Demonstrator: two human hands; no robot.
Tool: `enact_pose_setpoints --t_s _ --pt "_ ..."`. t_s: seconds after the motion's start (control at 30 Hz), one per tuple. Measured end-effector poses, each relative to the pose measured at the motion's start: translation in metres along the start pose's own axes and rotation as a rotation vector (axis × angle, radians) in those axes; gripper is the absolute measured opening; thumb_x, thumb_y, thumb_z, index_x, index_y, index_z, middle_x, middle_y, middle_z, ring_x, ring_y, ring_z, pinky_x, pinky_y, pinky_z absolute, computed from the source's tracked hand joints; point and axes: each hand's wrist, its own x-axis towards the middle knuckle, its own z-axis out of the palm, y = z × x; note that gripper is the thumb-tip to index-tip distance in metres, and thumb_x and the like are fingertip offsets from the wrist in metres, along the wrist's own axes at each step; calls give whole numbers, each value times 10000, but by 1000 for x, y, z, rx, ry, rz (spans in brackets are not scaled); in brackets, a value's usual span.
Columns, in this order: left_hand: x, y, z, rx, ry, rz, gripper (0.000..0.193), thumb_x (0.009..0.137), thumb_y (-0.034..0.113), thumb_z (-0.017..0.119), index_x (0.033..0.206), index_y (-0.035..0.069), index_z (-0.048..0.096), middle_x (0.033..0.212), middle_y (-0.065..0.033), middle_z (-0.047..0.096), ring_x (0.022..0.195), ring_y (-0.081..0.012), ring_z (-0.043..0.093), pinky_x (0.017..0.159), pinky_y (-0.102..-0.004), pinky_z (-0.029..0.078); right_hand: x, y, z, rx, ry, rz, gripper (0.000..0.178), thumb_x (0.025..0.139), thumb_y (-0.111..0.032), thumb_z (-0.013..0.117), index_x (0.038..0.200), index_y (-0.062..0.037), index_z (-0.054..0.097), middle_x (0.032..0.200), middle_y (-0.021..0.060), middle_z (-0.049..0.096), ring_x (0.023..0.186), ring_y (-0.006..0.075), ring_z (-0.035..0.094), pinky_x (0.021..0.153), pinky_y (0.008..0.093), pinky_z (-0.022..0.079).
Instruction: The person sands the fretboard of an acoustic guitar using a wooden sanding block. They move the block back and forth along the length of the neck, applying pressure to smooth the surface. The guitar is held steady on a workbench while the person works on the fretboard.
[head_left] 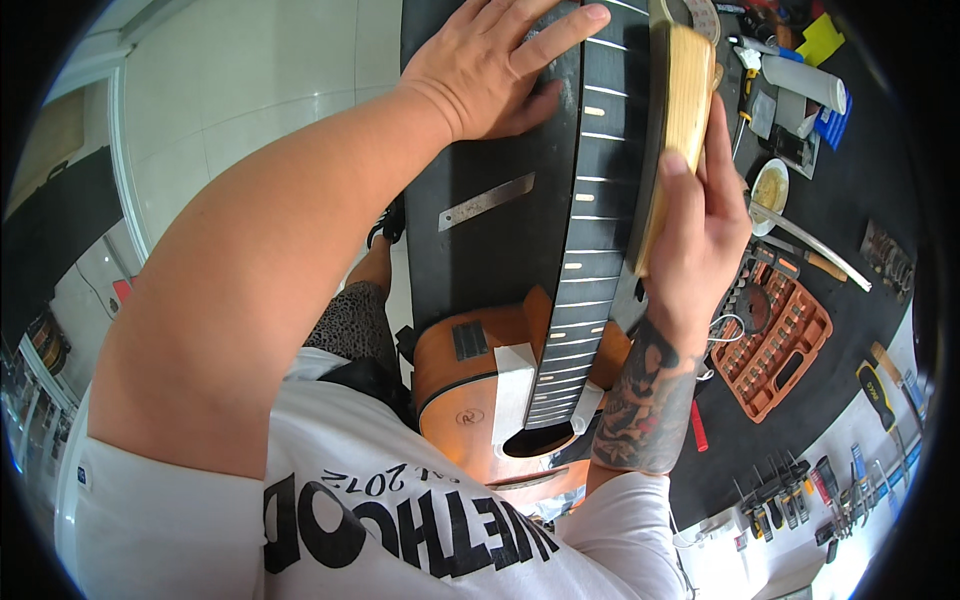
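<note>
An orange-brown acoustic guitar (455,375) lies with its body near me and its dark fretboard (600,210) stretching away between my hands. Masking tape (515,385) covers the top beside the fretboard's body end. My left hand (490,70) is spread out on the dark bench surface, its index finger reaching to the fretboard's left edge at the far end. My right hand (705,200) grips a long pale wooden block (685,100), thumb on its face, upright along the right side of the neck. The block's underside is hidden. A flat metal blade (488,202) lies left of the neck.
On the right of the dark bench (840,220) are an orange socket set case (775,340), a small white bowl (770,190), a white roll (805,82) and a tape roll (700,15). Several screwdrivers and pliers (790,500) line the lower right. Tiled floor (270,90) shows at left.
</note>
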Motion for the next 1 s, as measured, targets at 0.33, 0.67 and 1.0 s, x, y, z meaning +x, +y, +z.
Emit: enact_pose_setpoints --t_s 0.33,0.67,1.0 --pt "5 3 -2 -34 -1 22 1023 723 153 751 1589 132 205 1629 -313 208 1438 -521 350 1181 -548 356 -86 13 -36 83 -54 160 679 967 -49 597 1551 130 300 1521 217 496 1360 207 511 1121 315 386" --pt "0 5 -3 -16 -69 -55 973 773 177 755 1588 170 223 1635 -303 216 1459 -508 336 1154 -560 372 59 -2 13 16 -28 -141 549 976 -123 668 1467 68 511 1056 39 675 883 61 586 766 204 481" --pt "-2 4 -4 -37 -60 -84 937 818 168 729 1604 219 222 1648 -264 227 1476 -487 338 1116 -586 409 100 -25 45 248 -12 -112 497 993 -56 558 1463 97 500 1300 135 663 1070 138 653 901 227 507"
